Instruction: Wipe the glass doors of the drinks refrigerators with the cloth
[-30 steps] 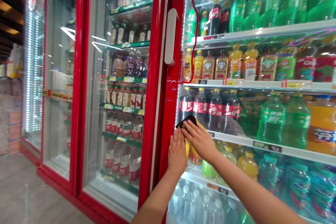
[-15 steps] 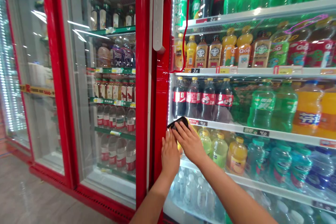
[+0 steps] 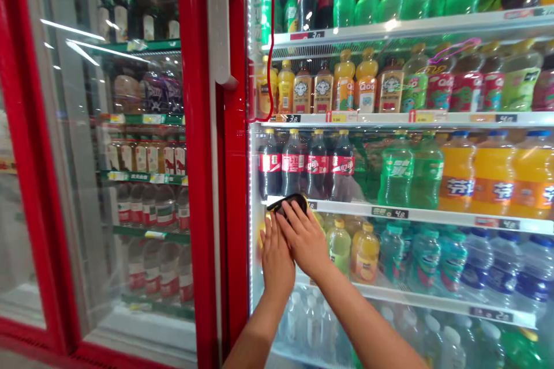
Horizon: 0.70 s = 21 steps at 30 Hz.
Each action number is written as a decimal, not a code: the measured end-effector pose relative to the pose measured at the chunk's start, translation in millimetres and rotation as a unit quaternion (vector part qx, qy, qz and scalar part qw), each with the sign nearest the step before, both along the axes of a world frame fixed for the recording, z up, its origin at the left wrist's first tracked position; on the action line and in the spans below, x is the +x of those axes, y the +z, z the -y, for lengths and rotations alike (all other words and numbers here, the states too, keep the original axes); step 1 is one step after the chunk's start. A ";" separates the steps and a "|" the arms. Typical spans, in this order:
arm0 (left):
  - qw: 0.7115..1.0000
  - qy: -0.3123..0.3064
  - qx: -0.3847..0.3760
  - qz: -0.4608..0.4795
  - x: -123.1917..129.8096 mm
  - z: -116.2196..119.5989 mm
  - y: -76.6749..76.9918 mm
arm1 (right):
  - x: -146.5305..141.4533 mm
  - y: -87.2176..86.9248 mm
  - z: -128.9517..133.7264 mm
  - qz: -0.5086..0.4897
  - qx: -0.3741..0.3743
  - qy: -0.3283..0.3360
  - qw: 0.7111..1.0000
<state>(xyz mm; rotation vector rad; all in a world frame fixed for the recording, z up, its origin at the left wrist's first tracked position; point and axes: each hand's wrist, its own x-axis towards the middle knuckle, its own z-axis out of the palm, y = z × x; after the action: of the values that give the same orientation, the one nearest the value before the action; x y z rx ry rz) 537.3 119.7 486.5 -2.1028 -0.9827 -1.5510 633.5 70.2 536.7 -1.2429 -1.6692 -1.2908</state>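
Observation:
My left hand [image 3: 277, 256] is raised in front of the lit cooler, its fingers pointing up and close to a black phone-like object [image 3: 287, 203]. My right hand [image 3: 305, 236] lies with its fingers over the front of that dark object, overlapping the left hand. The palms are turned away, so the exact hold is partly hidden. Behind the hands are a white shelf edge [image 3: 341, 206] and cola bottles [image 3: 317, 165] with red labels. A yellow juice bottle [image 3: 365, 252] stands to the right of the hands, on the shelf below.
A red door frame [image 3: 236, 184] with a white handle [image 3: 224, 26] rises left of the hands. Further left, a second cooler holds bottles behind glass [image 3: 164, 207]. Green bottles [image 3: 396, 170] and orange bottles [image 3: 493, 173] stand on the shelves to the right.
The view has turned to the right, so the coolers and shelves sit further left and more orange bottles show. Both hands keep nearly the same pose at the dark object.

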 end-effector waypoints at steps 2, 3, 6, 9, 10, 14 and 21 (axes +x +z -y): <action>1.000 -0.004 0.007 -0.020 16.1 10.0 -16.3 | 20.7 -16.1 17.8 0.005 -0.001 -0.020 1.000; 0.999 -0.008 0.015 -0.038 24.6 15.8 -17.7 | 32.2 -19.3 27.2 0.005 -0.002 -0.032 0.999; 0.995 -0.023 0.036 -0.089 44.8 30.3 6.8 | 59.2 -6.2 47.2 -0.017 -0.005 -0.067 0.998; 0.993 -0.035 0.038 -0.104 51.2 33.2 50.2 | 64.7 25.2 45.1 -0.063 0.004 -0.080 0.995; 0.994 -0.038 0.037 -0.101 50.9 31.8 61.1 | 62.5 33.8 40.9 -0.076 0.008 -0.078 0.994; 0.997 -0.042 0.031 -0.064 50.5 27.5 59.4 | 52.8 37.0 30.9 -0.083 0.008 -0.059 0.995; 0.993 -0.037 0.071 -0.090 100.0 60.8 7.0 | 104.4 -10.8 79.7 -0.056 0.018 -0.094 0.994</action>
<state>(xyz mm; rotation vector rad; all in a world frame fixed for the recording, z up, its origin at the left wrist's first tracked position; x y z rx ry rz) 637.3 59.0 493.6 -2.1561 -0.7188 -1.3926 737.9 -9.5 525.9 -1.4525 -1.4725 -1.3277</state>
